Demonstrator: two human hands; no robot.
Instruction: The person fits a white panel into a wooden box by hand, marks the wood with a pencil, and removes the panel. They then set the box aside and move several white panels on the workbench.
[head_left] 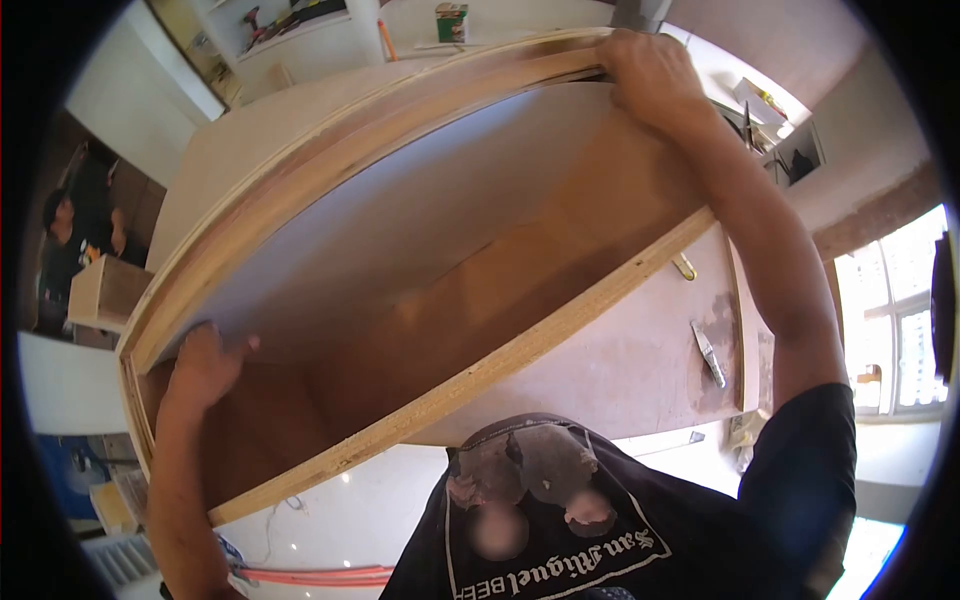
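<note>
A large wooden cabinet box (520,355) with a raw timber edge lies tilted across the bench in front of me, its hollow side facing me. Inside shows a pale panel (400,200) and a brown inner surface. My right hand (655,80) is closed over the far right corner of the box, fingers curled on its frame. At the left end, my left hand (205,365) reaches inside. Its thumb stands apart, and its fingers extend toward the pale panel beside the frame; their tips are partly hard to make out.
On the pinkish board (600,370) lie a putty knife (708,355) and a small yellow-edged tool (684,266). Another person (80,225) is at the far left near a small wooden box (108,292). Red tubing (320,576) runs along the floor below.
</note>
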